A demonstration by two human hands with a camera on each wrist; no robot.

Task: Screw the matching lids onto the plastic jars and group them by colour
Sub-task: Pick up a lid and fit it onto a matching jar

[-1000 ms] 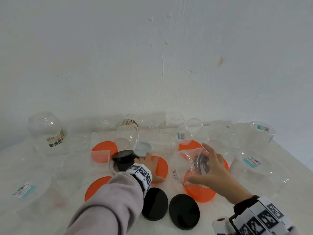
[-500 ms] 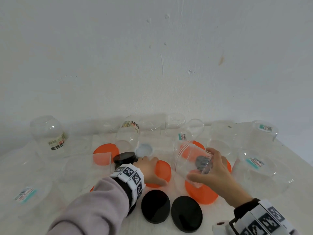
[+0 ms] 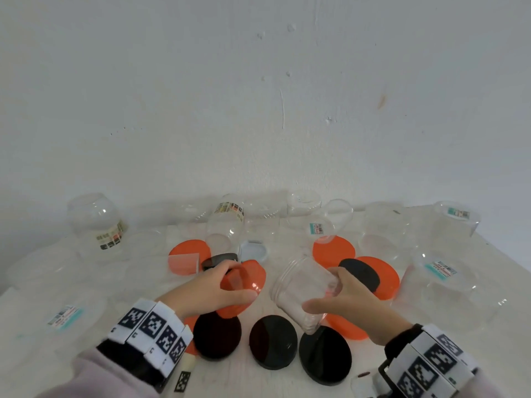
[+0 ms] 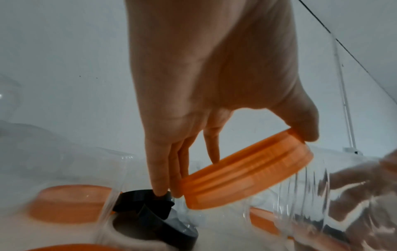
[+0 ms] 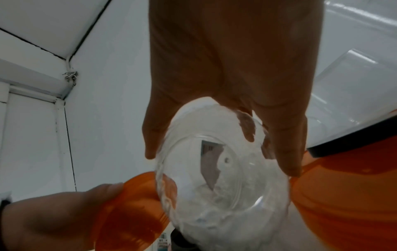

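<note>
Head view: left hand (image 3: 212,291) clamped on orange lid (image 3: 244,285), lifted above bench (image 3: 287,380) near its front edge; right hand (image 3: 342,297) wrapped round clear jar (image 3: 304,294), tilted, mouth toward lid.
Left wrist: thumb and fingers (image 4: 165,169) pinching lid rim.
Right wrist: jar base facing camera.

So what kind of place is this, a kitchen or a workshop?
Probably neither: it looks like a plain room set up for recording. A bare white wall backs a white table crowded with empty clear jars and loose lids, and patterned marker bands wrap both wrists.
</note>
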